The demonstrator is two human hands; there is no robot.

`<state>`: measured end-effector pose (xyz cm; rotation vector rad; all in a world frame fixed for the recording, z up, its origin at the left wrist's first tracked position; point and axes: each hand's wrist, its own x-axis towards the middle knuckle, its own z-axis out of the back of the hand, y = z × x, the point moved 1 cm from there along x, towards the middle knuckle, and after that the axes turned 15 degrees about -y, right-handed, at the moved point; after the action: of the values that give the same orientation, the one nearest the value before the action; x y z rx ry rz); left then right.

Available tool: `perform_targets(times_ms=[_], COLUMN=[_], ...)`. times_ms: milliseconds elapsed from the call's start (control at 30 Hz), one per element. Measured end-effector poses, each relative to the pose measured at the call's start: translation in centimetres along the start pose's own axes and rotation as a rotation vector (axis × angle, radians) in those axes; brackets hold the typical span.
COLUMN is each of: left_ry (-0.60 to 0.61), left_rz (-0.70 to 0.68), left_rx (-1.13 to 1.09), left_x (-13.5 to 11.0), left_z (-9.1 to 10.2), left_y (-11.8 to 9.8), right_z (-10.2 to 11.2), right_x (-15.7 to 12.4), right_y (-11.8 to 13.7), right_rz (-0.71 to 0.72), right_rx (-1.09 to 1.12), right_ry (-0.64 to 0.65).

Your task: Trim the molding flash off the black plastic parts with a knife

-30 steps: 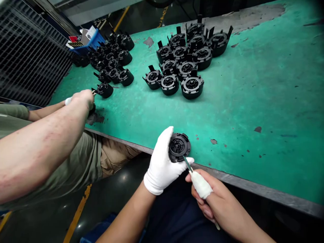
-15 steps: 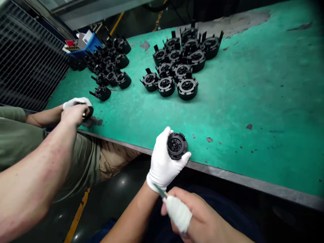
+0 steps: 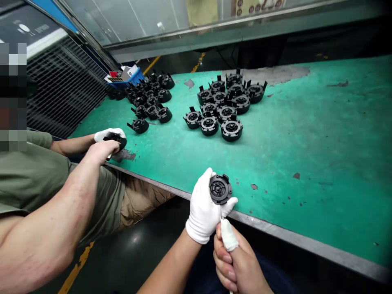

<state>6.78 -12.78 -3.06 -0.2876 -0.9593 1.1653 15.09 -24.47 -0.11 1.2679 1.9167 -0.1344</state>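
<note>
My left hand [image 3: 202, 208], in a white glove, grips a round black plastic part [image 3: 220, 189] by its rim just above the table's front edge. The part's ribbed face, with a hub in the middle, is turned towards me. Just below it, my right hand [image 3: 237, 255] is closed round a slim-bladed knife [image 3: 221, 214]. White wrapping covers that thumb. The blade points up at the part's lower edge; whether they touch I cannot tell. Most of the handle is hidden in my fist.
Similar black parts with upright tabs [image 3: 232, 128] stand grouped on the green table [image 3: 294, 151]. Another cluster [image 3: 163, 113] and a blue bin [image 3: 133, 77] lie farther left. Beside me, a co-worker's gloved hand [image 3: 110, 134] and bare hand work on a black part.
My right hand has moved up, bringing the blade from beside my left wrist to the part's lower edge. The part has turned slightly in my left hand. The camera view has tilted up.
</note>
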Motion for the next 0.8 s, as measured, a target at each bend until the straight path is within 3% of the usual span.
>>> perform_targets(times_ms=[133,267,400,500,567,667,800], left_ry=[-0.024,-0.015,0.135,0.045,-0.066,-0.043,0.035], left_rz=[-0.048,0.042,0.014,0.143,0.253,0.252,0.192], left_rx=[0.024,-0.06,-0.191,-0.308,-0.397,-0.373,-0.196], left_x=[-0.1,0.6,2.0,3.0,3.2,3.1,3.1], left_z=[-0.2,0.5,2.7,4.2,4.6,4.2,2.6], left_y=[-0.1,-0.2,0.7,2.2,2.7,2.4,1.2], right_z=[-0.3,0.8,4.1,6.4,6.8,5.7,3.4], right_x=[-0.6,-0.7,-0.3,0.4,1.3,2.9,5.0], right_y=[2.8,6.7,9.5,11.8,13.6,15.8,16.8], right_rz=[0.254,0.427,0.507,0.556,0.657,0.879,1.017], right_rx=[0.062,0.017,-0.196,-0.545,-0.902,-1.41,-1.832], right_ry=[0.104,-0.017,-0.149,-0.219,-0.174,0.002,0.157])
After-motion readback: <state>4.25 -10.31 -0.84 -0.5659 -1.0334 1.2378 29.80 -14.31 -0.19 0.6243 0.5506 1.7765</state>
